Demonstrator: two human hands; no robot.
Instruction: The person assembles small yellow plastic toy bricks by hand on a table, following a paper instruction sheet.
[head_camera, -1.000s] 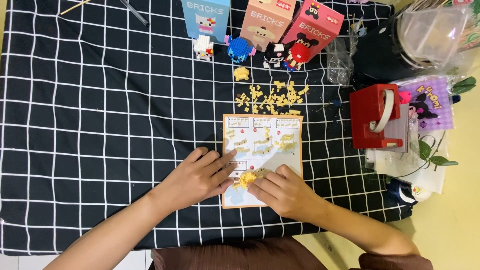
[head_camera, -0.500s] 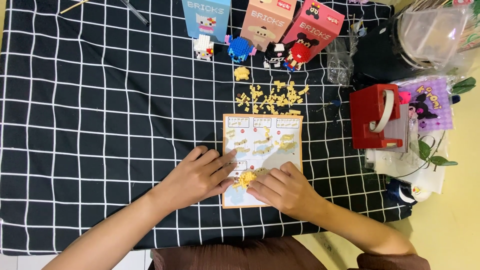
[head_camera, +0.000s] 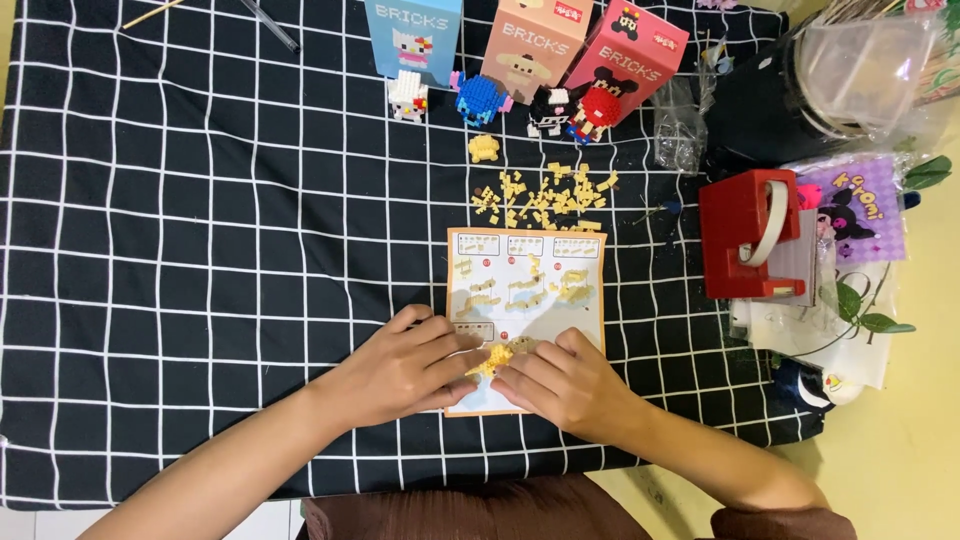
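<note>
My left hand (head_camera: 400, 368) and my right hand (head_camera: 560, 382) meet over the lower part of an orange-edged instruction sheet (head_camera: 525, 285). Between their fingertips sits a small yellow brick assembly (head_camera: 495, 357), pinched from both sides. Beyond the sheet lies a scattered pile of small yellow bricks (head_camera: 545, 193), with one yellow lump (head_camera: 484, 148) apart from it. Everything rests on a black cloth with a white grid (head_camera: 200, 250).
Three upright boxes, blue (head_camera: 412, 30), peach (head_camera: 535, 40) and red (head_camera: 628, 55), stand at the far edge with small brick figures (head_camera: 480, 97) in front. A red tape dispenser (head_camera: 748, 245), clear plastic bags (head_camera: 680, 125) and a purple packet (head_camera: 865, 205) crowd the right side.
</note>
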